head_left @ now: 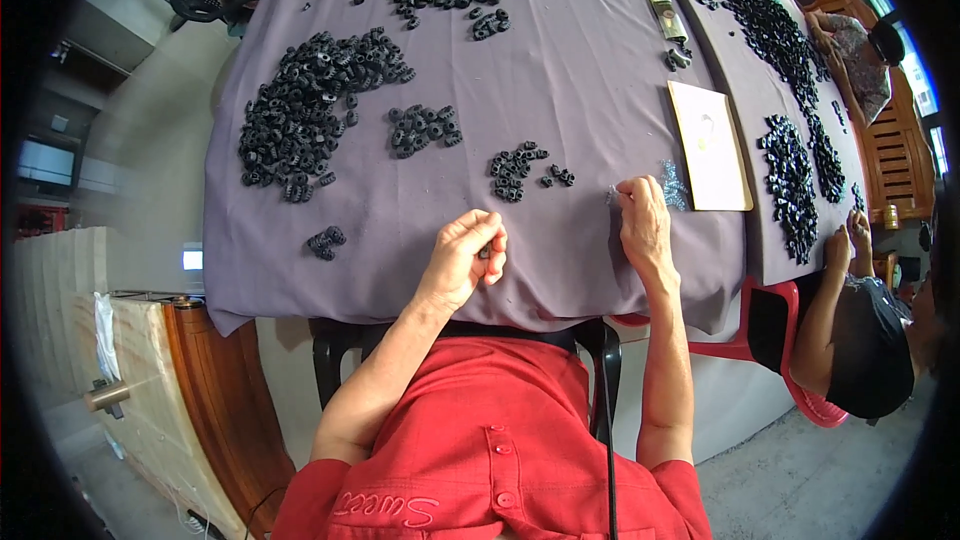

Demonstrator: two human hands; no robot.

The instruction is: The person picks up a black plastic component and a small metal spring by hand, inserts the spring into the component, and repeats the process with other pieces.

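My left hand (462,258) is closed above the near edge of the cloth, with a small black ribbed part (485,252) showing between its fingers. To the right, my right hand (645,228) is pinched at the fingertips, low over the cloth; what it grips is too small to make out. Beside those fingertips lies a thin scatter of tiny silvery pieces (674,185). Beyond my hands sits a small cluster of black ribbed parts (511,172), with a few loose parts (558,176) at its right. Another little cluster (325,242) lies left of my left hand.
A purple-grey cloth (580,270) covers the table. Large heaps of black parts (310,105) lie left and far. A pale board (710,145) and a small packet (665,12) lie right. Other people sit along the right side, one near a heap of parts (788,190).
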